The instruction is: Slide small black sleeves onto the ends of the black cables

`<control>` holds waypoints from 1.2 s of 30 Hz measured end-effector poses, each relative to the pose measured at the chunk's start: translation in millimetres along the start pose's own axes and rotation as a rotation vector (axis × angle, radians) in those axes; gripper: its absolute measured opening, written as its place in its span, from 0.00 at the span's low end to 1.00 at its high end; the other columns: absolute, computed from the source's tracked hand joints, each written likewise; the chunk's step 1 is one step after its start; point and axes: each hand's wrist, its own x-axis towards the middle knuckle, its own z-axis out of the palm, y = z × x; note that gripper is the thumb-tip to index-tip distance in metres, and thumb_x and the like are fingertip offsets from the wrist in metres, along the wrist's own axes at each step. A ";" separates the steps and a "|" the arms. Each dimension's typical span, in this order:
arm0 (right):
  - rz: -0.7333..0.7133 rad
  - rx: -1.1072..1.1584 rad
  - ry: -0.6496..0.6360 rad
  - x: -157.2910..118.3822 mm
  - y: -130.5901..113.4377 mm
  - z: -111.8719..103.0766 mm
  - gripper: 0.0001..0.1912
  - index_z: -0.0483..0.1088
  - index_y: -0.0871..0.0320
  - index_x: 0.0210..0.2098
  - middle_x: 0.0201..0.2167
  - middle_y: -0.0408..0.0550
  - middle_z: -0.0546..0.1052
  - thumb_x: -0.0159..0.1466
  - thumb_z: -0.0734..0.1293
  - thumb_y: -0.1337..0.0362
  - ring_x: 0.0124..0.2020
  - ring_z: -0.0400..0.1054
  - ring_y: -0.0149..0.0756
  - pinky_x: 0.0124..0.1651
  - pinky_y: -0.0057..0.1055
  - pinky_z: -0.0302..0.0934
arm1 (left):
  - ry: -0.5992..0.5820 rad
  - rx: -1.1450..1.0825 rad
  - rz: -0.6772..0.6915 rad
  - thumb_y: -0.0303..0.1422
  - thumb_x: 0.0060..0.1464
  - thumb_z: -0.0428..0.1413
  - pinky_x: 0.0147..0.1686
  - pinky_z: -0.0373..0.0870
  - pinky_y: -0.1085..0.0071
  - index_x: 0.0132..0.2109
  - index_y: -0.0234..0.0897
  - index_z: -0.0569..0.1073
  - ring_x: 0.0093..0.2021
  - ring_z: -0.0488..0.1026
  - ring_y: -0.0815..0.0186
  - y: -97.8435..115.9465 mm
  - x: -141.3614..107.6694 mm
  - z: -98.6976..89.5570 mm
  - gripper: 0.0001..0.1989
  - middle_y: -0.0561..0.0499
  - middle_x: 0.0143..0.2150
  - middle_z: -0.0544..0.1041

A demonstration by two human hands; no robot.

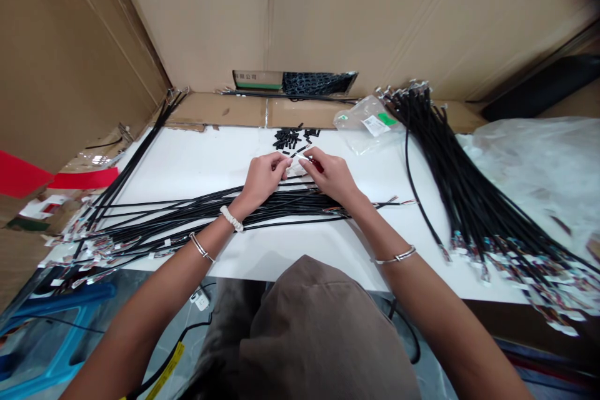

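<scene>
Above the middle of the white table, my left hand (265, 179) and my right hand (332, 176) are close together, fingertips nearly meeting. The left thumb and fingers are pinched together; what lies between them is too small to make out. A small red object (317, 165) shows inside my curled right hand, and a thin whitish piece juts from its fingertips toward the left hand. Just beyond the fingers lies a pile of short black sleeves (287, 138). Black cables (187, 215) with loose coloured wire ends run beneath both wrists.
A thick bundle of black cables (445, 169) with white connectors lies at the right, beside a clear plastic bag (368, 125). More cables (140, 156) slant along the left edge. Cardboard walls (319, 12) enclose the back. A blue stool (60, 337) stands below left.
</scene>
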 end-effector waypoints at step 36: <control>-0.065 0.025 0.040 0.6 5.0 5.3 0.15 0.69 0.56 0.39 0.21 0.42 0.68 0.69 0.57 0.53 0.23 0.60 0.31 0.30 0.27 0.54 | -0.101 -0.362 -0.220 0.32 0.57 0.56 0.15 0.55 0.79 0.31 0.31 0.74 0.14 0.58 0.78 -4.8 5.0 1.3 0.08 0.52 0.22 0.74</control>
